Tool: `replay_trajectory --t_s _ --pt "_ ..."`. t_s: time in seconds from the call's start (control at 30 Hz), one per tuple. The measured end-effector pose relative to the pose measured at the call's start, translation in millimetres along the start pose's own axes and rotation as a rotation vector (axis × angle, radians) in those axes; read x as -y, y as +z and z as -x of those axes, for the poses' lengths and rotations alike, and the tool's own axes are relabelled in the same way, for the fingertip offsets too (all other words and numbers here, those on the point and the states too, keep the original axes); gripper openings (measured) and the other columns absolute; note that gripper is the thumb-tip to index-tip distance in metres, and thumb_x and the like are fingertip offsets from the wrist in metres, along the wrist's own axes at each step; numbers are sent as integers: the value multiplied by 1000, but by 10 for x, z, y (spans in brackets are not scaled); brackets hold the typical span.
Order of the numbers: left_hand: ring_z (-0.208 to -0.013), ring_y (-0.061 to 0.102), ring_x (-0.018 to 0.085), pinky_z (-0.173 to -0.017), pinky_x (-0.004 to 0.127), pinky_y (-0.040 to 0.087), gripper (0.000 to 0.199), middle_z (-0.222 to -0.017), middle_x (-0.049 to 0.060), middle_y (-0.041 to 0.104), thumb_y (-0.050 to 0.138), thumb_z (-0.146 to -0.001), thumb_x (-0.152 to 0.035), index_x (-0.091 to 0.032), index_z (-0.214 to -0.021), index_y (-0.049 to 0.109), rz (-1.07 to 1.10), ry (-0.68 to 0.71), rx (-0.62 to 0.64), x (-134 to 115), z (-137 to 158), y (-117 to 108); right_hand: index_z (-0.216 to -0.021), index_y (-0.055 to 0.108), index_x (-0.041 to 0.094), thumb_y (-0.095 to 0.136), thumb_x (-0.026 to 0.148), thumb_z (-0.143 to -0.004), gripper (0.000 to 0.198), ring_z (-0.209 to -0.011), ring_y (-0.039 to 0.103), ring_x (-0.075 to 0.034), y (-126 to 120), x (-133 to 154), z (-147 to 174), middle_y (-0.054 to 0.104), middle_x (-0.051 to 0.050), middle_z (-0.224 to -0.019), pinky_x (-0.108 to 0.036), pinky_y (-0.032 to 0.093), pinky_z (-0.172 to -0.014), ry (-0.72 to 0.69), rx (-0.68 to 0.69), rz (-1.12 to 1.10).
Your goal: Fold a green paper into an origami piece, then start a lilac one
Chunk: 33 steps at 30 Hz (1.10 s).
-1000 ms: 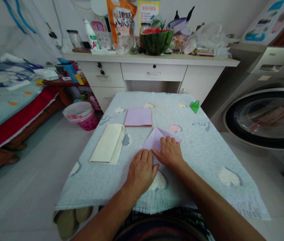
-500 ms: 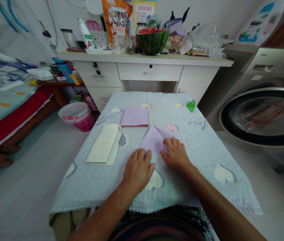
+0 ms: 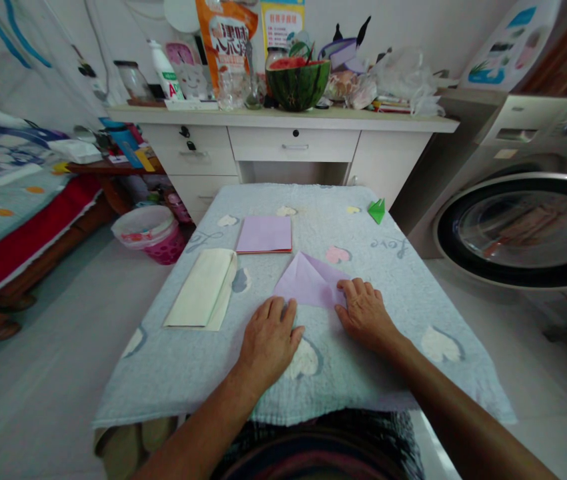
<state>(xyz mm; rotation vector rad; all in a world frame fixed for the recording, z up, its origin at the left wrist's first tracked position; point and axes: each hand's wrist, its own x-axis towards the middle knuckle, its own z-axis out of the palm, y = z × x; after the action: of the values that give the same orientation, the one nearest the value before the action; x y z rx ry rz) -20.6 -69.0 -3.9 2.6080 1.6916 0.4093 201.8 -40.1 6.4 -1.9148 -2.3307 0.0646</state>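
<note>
A folded sheet of light purple paper (image 3: 306, 280) lies on the cloth-covered table, its peak pointing away from me. My left hand (image 3: 271, 333) rests palm down at its lower left corner, fingers stretched out and fingertips at the edge. On the paper's right corner lies my right hand (image 3: 363, 310), fingers slightly bent and thumb apart, covering that corner. Beyond the sheet is a stack of square paper (image 3: 264, 233) with purple on top and a red edge below. Left of my left hand lies a pale cream folded paper packet (image 3: 201, 290).
A small green folded paper piece (image 3: 377, 211) sits near the table's far right corner. The patterned tablecloth (image 3: 363, 373) hangs over the near edge. Behind stands a white cabinet (image 3: 293, 143) with a cut watermelon (image 3: 297, 87) on it. A washing machine (image 3: 523, 127) is at right, a pink bin (image 3: 163, 247) at left.
My right hand has slid to the right along the purple paper, from near its middle to its right corner. My left hand stays at the left corner. The whole view has shifted slightly.
</note>
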Motion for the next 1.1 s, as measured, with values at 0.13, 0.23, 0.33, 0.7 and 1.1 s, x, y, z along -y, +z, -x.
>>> replay_trajectory --t_s 0.13,0.23,0.33,0.7,1.1 --pt "-118 48 28 -99 45 44 45 -122 14 54 56 -88 -33 -17 -130 48 -8 10 -29 11 13 39 -112 50 16 48 21 -82 30 -98 47 -25 -22 -154 -19 54 -11 -109 -37 34 -85 -76 66 -79" --pt "-119 48 28 -99 45 44 47 -124 14 53 57 -88 -33 -16 -130 47 -34 12 -25 2 10 52 -107 50 14 52 17 -76 31 -98 48 -23 -103 -324 -80 56 -11 -107 -35 37 -86 -168 133 -250" --pt "-118 48 29 -100 45 43 47 -123 15 54 58 -87 -32 -14 -130 48 -53 10 -1 -19 2 47 -97 53 17 52 22 -77 20 -80 52 -17 -229 -464 -203 58 -4 -90 -28 41 -72 -169 253 -493" --pt "-113 48 25 -98 42 43 38 -118 8 55 59 -86 -30 -21 -122 54 81 -37 49 10 -79 -124 -98 56 15 56 21 -79 20 -77 56 -15 -243 -284 -699 63 -7 -94 -25 41 -68 105 13 -472" --pt "-118 54 21 -98 33 47 53 -135 8 51 56 -84 -18 -20 -134 40 305 11 118 -109 -582 -95 -104 53 19 53 24 -80 24 -65 54 -14 174 -359 -693 60 2 -74 -26 38 -64 -7 -110 -693"
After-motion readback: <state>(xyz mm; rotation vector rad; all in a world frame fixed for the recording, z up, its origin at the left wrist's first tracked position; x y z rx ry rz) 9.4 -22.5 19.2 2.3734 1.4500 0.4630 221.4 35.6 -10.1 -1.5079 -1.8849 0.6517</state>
